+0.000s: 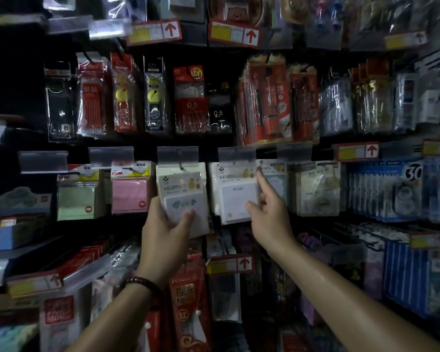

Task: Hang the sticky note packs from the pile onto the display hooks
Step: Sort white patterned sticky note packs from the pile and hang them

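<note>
Fingers [158,207] of our left hand [163,235] wrap a sticky note pack [178,189], raised at the display's middle row under a hook [181,167] | right hand [269,214] loose, forefinger touching neighbouring hung packs [236,196] | risk: in dim light we may miss the hook, dropping the pack.

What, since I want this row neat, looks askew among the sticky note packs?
Only the sticky note pack gripped in the left hand stands out. It sits slightly tilted, lower than the hanging row, and seems not yet on a hook. Nothing looks spilled or damaged.
</note>
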{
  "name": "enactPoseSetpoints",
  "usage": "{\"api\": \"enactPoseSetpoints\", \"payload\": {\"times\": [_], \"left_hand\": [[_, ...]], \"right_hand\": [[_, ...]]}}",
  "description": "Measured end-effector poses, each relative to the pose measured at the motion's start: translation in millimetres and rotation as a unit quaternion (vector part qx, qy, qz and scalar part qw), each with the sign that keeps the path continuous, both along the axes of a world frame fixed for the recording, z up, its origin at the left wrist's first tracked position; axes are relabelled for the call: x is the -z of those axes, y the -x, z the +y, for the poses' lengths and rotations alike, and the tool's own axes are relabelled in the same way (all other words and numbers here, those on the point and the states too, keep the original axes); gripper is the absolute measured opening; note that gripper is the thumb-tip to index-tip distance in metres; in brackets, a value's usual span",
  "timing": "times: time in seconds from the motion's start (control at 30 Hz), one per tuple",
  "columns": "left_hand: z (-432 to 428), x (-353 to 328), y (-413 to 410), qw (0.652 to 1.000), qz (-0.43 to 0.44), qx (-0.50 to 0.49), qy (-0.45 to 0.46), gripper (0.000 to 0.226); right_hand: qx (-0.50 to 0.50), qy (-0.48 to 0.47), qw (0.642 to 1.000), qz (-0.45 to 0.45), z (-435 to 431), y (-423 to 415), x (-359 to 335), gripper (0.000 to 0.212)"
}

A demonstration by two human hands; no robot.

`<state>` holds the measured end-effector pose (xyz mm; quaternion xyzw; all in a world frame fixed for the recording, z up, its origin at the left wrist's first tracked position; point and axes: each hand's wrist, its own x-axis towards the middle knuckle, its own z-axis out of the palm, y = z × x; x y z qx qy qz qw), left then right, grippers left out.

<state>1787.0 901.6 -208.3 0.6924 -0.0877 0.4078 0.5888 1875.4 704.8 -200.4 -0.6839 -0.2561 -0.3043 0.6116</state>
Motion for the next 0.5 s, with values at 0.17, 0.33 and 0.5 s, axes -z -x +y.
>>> {"api": "enactPoseSetpoints", "payload": {"times": [0.17,0.33,0.5], "left_hand": [[7,-1,1,1.0,-0.017,0.011,0.02,0.036],[9,-3,4,0.999,-0.022,0.026,0.033,0.04],[5,-2,6,0.995,-0.035,0.068,0.061,0.054]], "right_hand": [[0.025,-0.015,0.999,-0.038,8,-12,-12,0.078],[0.073,-0.015,0.997,-0.025,11,-22,-13,0.069],[0.129,0.03,0.99,-0.047,12,-24,-11,0.057]]}}
